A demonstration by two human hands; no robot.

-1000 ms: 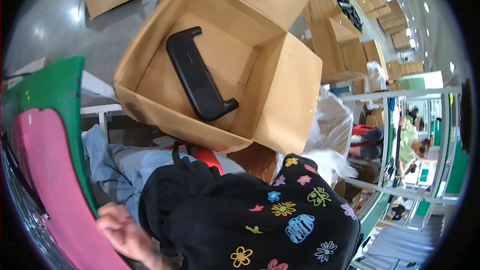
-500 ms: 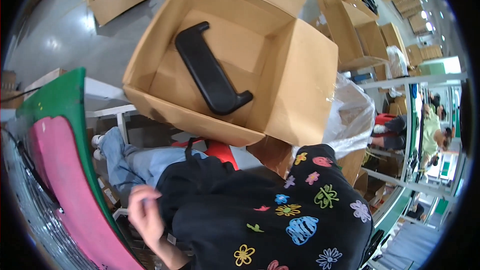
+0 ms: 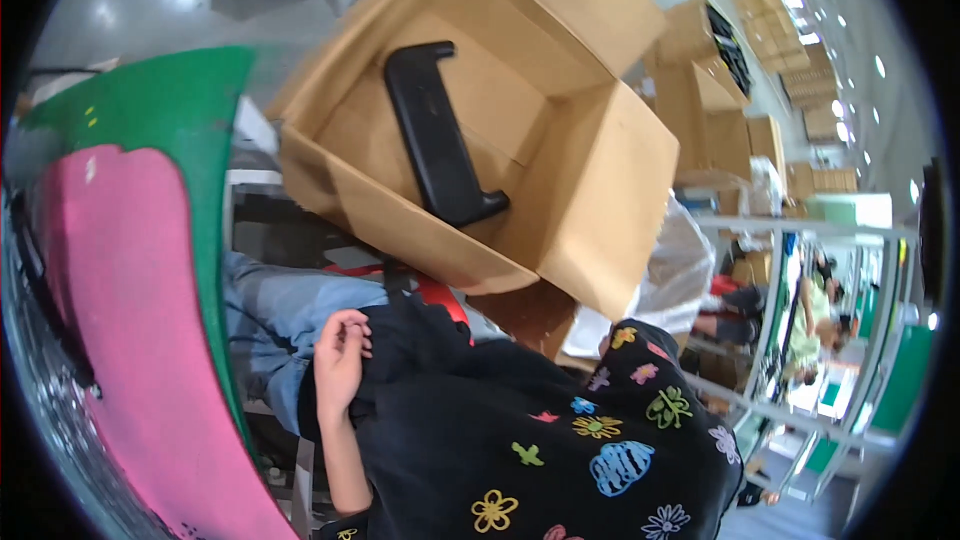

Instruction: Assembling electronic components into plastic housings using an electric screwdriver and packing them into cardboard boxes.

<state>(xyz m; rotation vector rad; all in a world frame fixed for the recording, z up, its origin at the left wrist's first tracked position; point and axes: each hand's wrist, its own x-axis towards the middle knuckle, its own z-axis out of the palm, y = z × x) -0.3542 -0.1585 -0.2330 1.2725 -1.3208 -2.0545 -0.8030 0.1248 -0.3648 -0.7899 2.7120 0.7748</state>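
Note:
My left hand (image 3: 340,360) is raised beside my lap, near the blue jeans (image 3: 290,310) and the dark cloth at my waist. Its fingers are loosely curled, and I see nothing held in them. My right arm's black flowered sleeve (image 3: 655,365) reaches toward the box; the hand beyond it is hidden. An open cardboard box (image 3: 410,240) stands in front, its flaps spread. Inside lies a black moulded part (image 3: 435,135), long and flat with a short bent arm at each end. Neither hand visibly touches it.
At left is a green board (image 3: 215,90) with a pink mat (image 3: 120,220) on it. Clear plastic film (image 3: 680,270) hangs beside the box. More cartons (image 3: 705,130) stand at the back right. People (image 3: 800,330) are near metal frames (image 3: 850,230) farther right.
My view has turned, so the green board and pink mat show larger. My left hand has moved up and right, closer to my lap. The black part lies in the box as before.

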